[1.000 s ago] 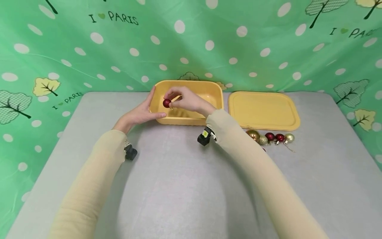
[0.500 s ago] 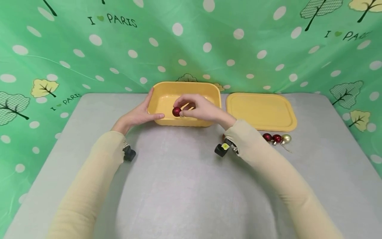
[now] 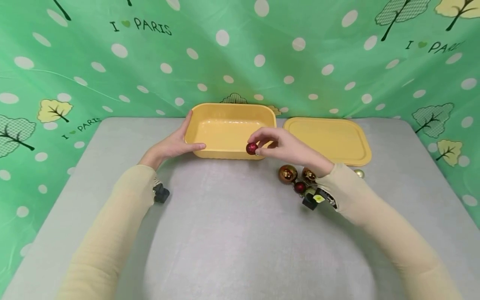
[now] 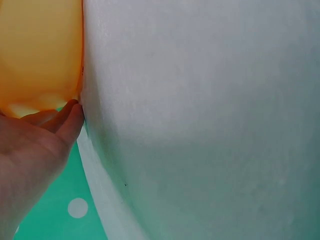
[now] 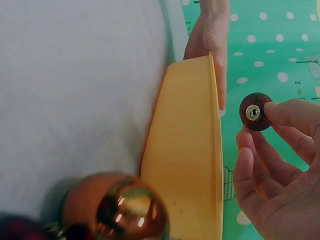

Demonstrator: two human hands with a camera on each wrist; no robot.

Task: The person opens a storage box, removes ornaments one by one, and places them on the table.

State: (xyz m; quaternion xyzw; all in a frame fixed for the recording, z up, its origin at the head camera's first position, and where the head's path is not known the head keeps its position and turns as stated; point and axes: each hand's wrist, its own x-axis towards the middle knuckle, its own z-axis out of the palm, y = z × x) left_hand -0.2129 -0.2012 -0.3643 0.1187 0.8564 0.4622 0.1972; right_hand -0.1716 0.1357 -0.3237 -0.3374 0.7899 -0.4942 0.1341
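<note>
My left hand [image 3: 169, 143] holds the left end of the yellow box [image 3: 225, 154], thumb along the front rim and fingers along the side wall. In the left wrist view its fingertips [image 4: 75, 117] touch the end of the box. My right hand [image 3: 288, 146] pinches a small dark red Christmas ball [image 3: 251, 148] above the box's front right rim. The right wrist view shows the ball's gold cap [image 5: 253, 112] facing that camera, with thumb and a finger on the ball and the other fingers loosely bent.
A yellow lid [image 3: 330, 139] lies flat to the right of the box. In front of it are a large gold ball [image 3: 287, 173], a red ball [image 3: 299, 187] and a pale gold ball [image 3: 359, 173]; the right forearm hides others. A green polka-dot curtain [image 3: 240, 50] hangs behind the table.
My right hand has moved right and nearer with the red Christmas ball, from over the box's inside to its front right rim. The left hand stays on the box.
</note>
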